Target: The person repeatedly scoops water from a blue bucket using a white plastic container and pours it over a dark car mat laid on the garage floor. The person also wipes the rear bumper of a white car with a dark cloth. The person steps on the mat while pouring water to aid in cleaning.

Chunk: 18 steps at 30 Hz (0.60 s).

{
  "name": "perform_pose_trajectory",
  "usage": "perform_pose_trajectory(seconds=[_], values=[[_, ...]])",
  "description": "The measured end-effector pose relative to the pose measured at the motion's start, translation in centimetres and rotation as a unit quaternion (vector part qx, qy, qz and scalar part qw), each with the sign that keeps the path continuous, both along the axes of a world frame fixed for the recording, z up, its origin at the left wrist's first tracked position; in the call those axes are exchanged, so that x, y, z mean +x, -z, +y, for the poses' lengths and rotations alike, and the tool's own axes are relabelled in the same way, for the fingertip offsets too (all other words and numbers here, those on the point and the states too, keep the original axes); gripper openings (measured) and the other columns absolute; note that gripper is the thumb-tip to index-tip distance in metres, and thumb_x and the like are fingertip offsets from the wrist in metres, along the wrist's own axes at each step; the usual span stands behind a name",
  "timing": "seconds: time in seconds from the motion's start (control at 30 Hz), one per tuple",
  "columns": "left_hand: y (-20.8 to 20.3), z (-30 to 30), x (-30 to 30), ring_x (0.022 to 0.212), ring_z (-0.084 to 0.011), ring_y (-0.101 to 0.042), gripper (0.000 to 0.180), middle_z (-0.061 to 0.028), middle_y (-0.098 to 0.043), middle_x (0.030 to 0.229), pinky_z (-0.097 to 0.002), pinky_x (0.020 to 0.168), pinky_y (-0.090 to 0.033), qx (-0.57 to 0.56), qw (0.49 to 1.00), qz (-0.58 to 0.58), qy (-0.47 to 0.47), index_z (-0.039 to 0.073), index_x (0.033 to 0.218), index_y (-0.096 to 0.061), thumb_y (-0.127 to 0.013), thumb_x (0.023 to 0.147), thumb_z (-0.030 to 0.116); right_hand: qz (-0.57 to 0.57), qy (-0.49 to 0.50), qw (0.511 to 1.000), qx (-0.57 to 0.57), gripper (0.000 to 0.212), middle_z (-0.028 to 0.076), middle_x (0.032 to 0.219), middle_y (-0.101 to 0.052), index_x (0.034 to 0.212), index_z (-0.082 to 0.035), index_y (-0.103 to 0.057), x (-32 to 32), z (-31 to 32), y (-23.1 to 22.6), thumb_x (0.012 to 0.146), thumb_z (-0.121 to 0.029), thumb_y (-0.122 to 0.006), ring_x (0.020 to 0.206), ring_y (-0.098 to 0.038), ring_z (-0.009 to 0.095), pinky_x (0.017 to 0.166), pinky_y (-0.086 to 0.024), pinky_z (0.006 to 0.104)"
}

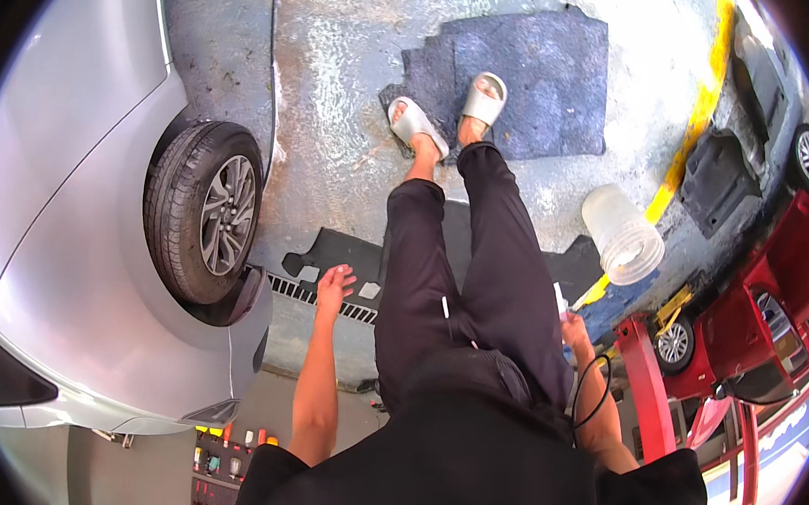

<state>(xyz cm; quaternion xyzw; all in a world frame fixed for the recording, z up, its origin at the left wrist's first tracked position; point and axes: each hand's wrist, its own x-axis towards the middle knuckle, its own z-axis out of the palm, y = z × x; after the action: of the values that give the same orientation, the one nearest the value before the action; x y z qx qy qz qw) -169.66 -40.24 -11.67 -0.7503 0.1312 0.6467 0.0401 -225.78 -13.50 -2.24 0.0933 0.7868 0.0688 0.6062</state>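
Observation:
My left hand point(334, 287) hangs in the air beside my thigh, its fingers stretched out and nothing in them. It is nearest to the front of a silver car point(94, 259), whose wheel point(210, 213) stands to its left. My right hand point(573, 328) is closed at my other thigh around a slim white object point(560, 298); most of that object is hidden and its kind is unclear. A thin black cable point(581, 406) loops beside my right forearm. Ahead of this hand is a translucent plastic bucket point(608, 220).
My sandalled feet stand on a worn grey-blue carpet piece point(548, 84). A dark cut mat point(348, 253) lies by a floor grate point(358, 312). At right are a yellow floor line point(711, 96), black plastic panels point(717, 181), a red post point(646, 387) and a red car point(728, 317).

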Motion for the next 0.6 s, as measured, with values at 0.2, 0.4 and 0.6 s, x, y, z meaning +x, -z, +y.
perform_pose_trajectory(seconds=[0.2,0.4,0.6], values=[[-0.1,-0.6,1.0,0.110,-0.0241,-0.068,0.041,-0.0116,-0.066,0.128,-0.0388,0.082,-0.056,0.009,0.999,-0.005,0.041,0.004,0.130,-0.058,-0.050,0.106,0.036,-0.028,0.051,0.993,-0.103,0.026,0.005,0.089,-0.072,0.107,0.001,-0.071,1.9,4.1,0.1,0.098,-0.022,-0.060,0.079,-0.065,0.015,0.073,-0.053,0.0328],[0.6,-1.7,-0.3,0.098,-0.0238,-0.072,0.035,-0.0131,-0.069,0.121,-0.0349,0.072,-0.057,-0.035,0.996,-0.019,0.085,0.003,0.127,-0.060,-0.051,0.106,0.029,0.059,0.038,0.997,-0.018,0.035,0.009,0.090,-0.073,0.104,0.005,-0.069,2.1,4.2,-3.5,0.093,-0.028,-0.072,0.078,-0.065,0.016,0.072,-0.052,0.0338],[3.8,-7.2,-4.7,0.095,-0.0199,-0.071,0.027,-0.0093,-0.070,0.116,-0.0298,0.067,-0.056,-0.130,0.985,-0.029,0.110,0.005,0.120,-0.062,-0.055,0.105,0.026,0.279,-0.107,0.954,-0.021,0.046,0.013,0.087,-0.074,0.098,0.008,-0.070,-0.2,9.6,-2.3,0.082,-0.033,-0.084,0.079,-0.068,0.018,0.075,-0.053,0.0357]])
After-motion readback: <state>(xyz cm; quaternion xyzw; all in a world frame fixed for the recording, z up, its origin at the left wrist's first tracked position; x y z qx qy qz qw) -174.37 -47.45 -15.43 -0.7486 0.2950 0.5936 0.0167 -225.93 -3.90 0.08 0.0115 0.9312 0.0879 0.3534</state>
